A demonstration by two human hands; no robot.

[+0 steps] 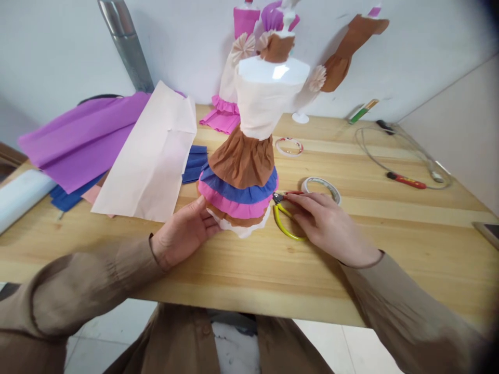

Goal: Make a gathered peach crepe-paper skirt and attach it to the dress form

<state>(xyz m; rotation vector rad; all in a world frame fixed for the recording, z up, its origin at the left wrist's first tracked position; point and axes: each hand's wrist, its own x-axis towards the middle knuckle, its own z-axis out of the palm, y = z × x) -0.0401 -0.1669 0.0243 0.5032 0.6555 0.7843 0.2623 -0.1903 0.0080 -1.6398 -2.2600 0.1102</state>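
Observation:
A small mannequin [259,106] stands in the middle, wearing a cream top and a tiered skirt [244,169] in brown, blue and pink, with a pale bottom layer. My left hand [185,228] holds the skirt's lower left hem, thumb in front and fingers partly hidden under the edge. On the table to the right of the skirt lies a pair of cutting pliers [287,224] with one yellow and one red handle. My right hand [325,221] is closed over the pliers, fingertips on the red handle; its palm side is hidden.
A tape roll [338,195] sits just behind my right hand, with a thinner ring [289,147] farther back. Purple paper [93,135] and cream paper [150,161] cover the left side. A red-handled tool with a cable [407,180] lies right. Other dressed mannequins [246,23] stand behind.

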